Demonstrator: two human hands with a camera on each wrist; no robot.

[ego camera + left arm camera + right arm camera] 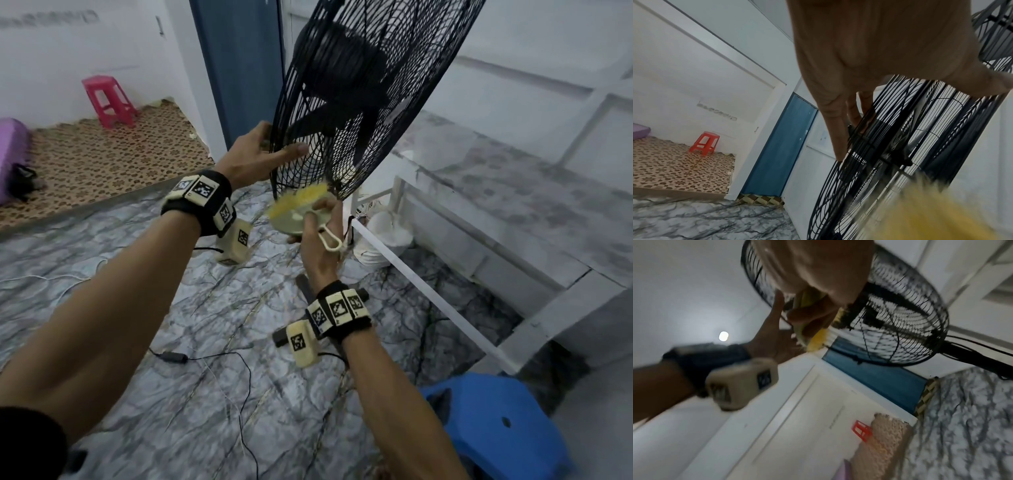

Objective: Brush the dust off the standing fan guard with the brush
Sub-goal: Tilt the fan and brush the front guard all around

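The black wire fan guard (421, 68) stands tilted at the top centre, with dark blades behind its mesh. My left hand (281, 145) holds the guard's lower left rim, thumb on the front mesh and fingers behind; in the left wrist view the fingers (836, 138) lie along the rim of the guard (869, 170). My right hand (318, 219) grips a pale green brush (298, 209) with yellow bristles, pressed up against the guard's bottom edge. The bristles (931, 211) are blurred. In the right wrist view the brush (818, 339) meets the guard (910, 331).
A blue plastic stool (496, 421) stands at the lower right, beside a white frame with a rail (428, 287). White bowls (387, 226) sit under the fan. A black cable (212, 359) lies across the marble floor. A red stool (108, 101) and a blue door (239, 68) are behind.
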